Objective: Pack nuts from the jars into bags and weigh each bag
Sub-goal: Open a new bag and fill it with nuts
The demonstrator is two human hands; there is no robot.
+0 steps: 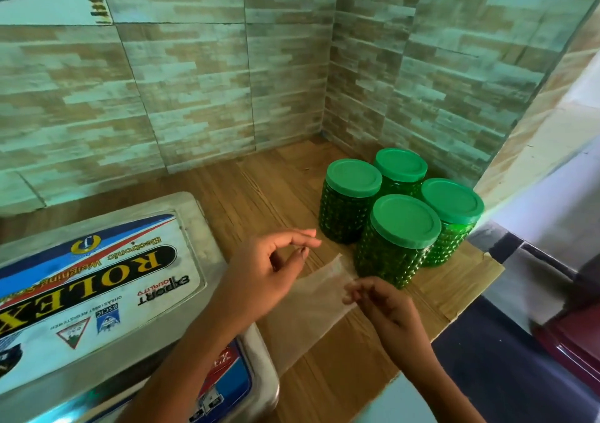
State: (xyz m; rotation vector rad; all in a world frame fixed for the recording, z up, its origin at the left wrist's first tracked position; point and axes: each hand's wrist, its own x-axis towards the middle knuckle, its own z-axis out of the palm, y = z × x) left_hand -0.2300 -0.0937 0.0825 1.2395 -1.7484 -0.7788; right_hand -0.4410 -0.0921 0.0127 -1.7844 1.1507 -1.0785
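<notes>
Four knobbly green jars point(402, 221), green lids on, upright and bunched close at the far right of the bench point(259, 201). Clear empty bag point(308, 309) slanted just before them, far edge pinched by the right grip point(380, 296). Steel scale point(97, 292) at left, ROLEX sticker on its pan.

Stone-pattern tiled wall point(194, 81) behind wood-grain countertop point(259, 195); maroon object point(571, 341) at right.

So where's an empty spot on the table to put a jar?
Bare tabletop lies behind the clear bag, between the weighing scale and the four green-lidded jars, back to the tiled wall. The right corner is crowded with jars.
</notes>
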